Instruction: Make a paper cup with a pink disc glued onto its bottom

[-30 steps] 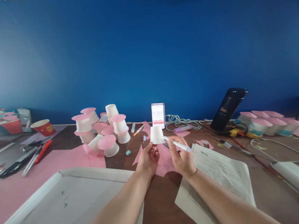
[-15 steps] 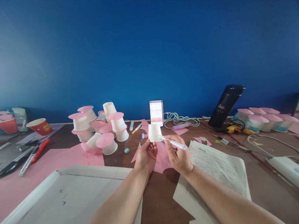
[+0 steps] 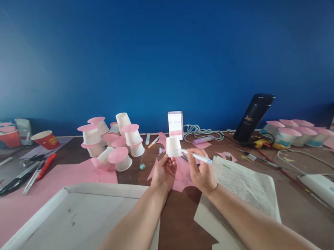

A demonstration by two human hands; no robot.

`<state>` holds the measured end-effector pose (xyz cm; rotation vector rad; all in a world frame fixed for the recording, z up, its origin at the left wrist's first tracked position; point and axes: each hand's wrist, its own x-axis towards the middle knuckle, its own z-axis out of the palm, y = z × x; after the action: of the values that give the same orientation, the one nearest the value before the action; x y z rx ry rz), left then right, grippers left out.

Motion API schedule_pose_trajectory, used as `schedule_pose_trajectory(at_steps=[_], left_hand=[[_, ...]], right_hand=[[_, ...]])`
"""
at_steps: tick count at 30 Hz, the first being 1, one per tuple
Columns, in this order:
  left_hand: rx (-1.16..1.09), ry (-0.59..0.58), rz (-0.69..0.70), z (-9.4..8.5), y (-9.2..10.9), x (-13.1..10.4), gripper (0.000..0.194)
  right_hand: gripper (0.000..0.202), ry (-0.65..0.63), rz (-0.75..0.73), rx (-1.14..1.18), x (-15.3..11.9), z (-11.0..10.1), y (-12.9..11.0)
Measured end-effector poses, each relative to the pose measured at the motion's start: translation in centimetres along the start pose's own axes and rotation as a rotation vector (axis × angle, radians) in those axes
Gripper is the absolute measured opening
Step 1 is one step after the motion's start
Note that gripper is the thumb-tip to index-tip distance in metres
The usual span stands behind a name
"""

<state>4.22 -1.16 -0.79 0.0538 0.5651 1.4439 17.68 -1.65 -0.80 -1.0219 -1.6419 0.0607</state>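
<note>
My left hand (image 3: pixel 164 172) grips a white paper cup (image 3: pixel 173 146) by its lower edge, the wide rim facing down. In my right hand (image 3: pixel 203 171) is a white marker (image 3: pixel 200 157), its tip close to the cup's right side; whether it touches the cup I cannot tell. Pink paper scraps (image 3: pixel 183 176) lie on the table under my hands. Just behind the cup a phone (image 3: pixel 175 123) stands upright with its screen lit and blurred.
Several white cups with pink paper discs (image 3: pixel 119 155) cluster on the left, near a red cup (image 3: pixel 45 140) and a box cutter (image 3: pixel 34 177). Printed sheets (image 3: pixel 244 188), a black flask (image 3: pixel 253 118) and a power strip (image 3: pixel 328 194) are on the right. White paper (image 3: pixel 62 225) covers the front left.
My right hand and the marker have shifted slightly right, the tip moving from the cup's front to its right edge. My left hand keeps its hold on the cup.
</note>
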Motion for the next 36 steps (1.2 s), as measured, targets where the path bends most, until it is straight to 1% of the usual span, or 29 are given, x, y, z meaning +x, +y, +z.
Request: schedule_pose_trajectory(at_steps=[6,12,16,19,22,25,29,36], left_hand=[[0.006,0.024,0.004,0.1,0.0,0.0,0.013],[-0.001,0.018,0.021,0.1,0.0,0.0,0.015],[0.002,0.022,0.04,0.2,-0.1,0.0,0.016],[0.02,0.01,0.084,0.1,-0.5,0.1,0.015],[0.047,-0.038,0.142,-0.2,-0.8,0.4,0.013],[0.104,-0.086,0.169,-0.5,-1.0,0.5,0.009],[0.214,-0.114,0.197,-0.7,-1.2,0.4,0.004],[0.453,-0.168,0.305,-0.7,-2.0,0.6,0.019]], right_hand=[[0.012,-0.015,-0.014,-0.013,0.0,0.0,0.2],[0.012,-0.019,0.001,-0.01,0.1,-0.1,0.2],[0.013,0.001,0.021,0.044,0.3,0.0,0.3],[0.016,0.028,0.068,0.117,0.6,0.1,0.7],[0.021,0.054,0.159,0.177,0.7,0.3,1.2],[0.023,0.014,0.239,0.214,0.5,0.6,1.4],[0.024,-0.019,0.255,0.23,0.2,0.9,1.5],[0.023,-0.038,0.288,0.297,0.1,1.3,2.3]])
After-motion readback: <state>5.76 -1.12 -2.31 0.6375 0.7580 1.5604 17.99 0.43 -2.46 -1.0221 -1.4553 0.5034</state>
